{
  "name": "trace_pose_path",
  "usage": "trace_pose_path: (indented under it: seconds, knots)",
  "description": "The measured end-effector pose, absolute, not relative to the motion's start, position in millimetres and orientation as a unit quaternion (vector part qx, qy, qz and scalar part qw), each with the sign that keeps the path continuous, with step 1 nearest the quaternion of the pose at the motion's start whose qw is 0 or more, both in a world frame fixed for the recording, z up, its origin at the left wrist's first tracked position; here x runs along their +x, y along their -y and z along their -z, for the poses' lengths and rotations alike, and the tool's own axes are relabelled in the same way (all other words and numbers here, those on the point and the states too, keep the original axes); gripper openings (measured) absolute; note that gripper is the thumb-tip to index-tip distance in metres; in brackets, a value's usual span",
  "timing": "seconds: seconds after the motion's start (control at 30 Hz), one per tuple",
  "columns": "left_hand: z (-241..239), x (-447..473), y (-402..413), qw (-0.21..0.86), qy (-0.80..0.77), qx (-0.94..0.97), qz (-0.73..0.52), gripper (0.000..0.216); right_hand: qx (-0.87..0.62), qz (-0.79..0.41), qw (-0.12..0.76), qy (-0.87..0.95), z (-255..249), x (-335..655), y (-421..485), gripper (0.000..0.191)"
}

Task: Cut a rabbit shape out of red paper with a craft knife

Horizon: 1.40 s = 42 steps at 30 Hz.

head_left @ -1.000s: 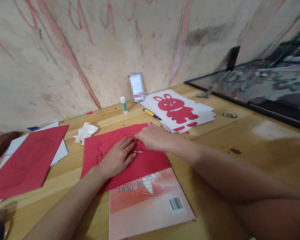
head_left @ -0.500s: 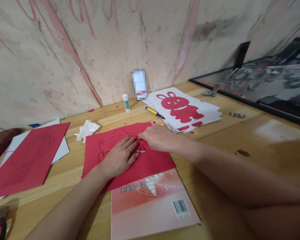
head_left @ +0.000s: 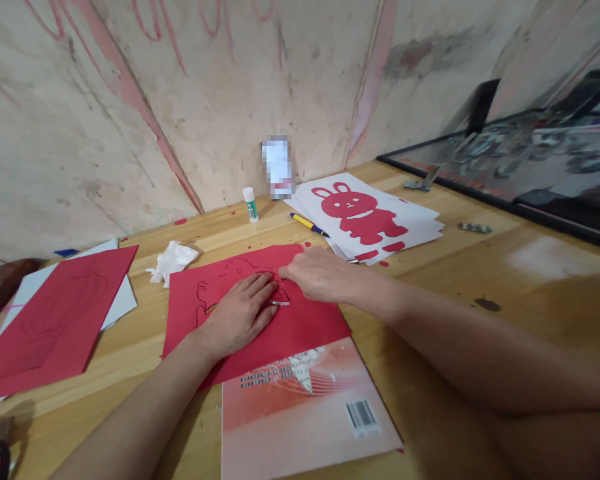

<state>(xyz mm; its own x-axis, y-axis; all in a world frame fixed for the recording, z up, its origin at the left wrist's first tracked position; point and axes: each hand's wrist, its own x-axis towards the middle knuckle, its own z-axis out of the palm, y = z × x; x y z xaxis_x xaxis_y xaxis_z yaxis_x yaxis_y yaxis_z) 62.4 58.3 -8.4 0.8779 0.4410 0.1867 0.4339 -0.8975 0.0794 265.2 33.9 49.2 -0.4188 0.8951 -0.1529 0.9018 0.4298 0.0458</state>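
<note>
A red paper sheet [head_left: 300,323] with a partly cut animal outline lies on the wooden table, its near edge resting on a pink book [head_left: 305,413]. My left hand [head_left: 240,313] presses flat on the sheet, fingers stretched out together. My right hand [head_left: 315,273] is curled just beyond the left fingertips, its fingers pinched over the outline. A short silver piece [head_left: 280,303] pokes out between the two hands; what it belongs to is hidden under the fingers.
White sheets with a red rabbit cutout [head_left: 360,217] lie behind, a yellow-blue pen [head_left: 307,225] beside them. A glue stick [head_left: 251,203] stands by the wall. Crumpled tissue [head_left: 173,260] and another red sheet [head_left: 55,313] lie left. A black-framed glass panel [head_left: 520,167] is at right.
The view has shifted slightly to the left. Both hands stay almost where they were on the red sheet.
</note>
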Motion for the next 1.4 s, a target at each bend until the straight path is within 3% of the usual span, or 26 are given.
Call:
trace_pose_path:
  seconds: [1.0,1.4]
  knots:
    - [6,64,-55,0.057,-0.241,0.962,-0.112,0.050,0.520,0.028,0.058,-0.852,-44,277,-41,0.032]
    - [8,64,-56,0.015,-0.220,0.972,-0.078,0.044,0.544,0.028,0.057,-0.837,-45,274,-38,0.029]
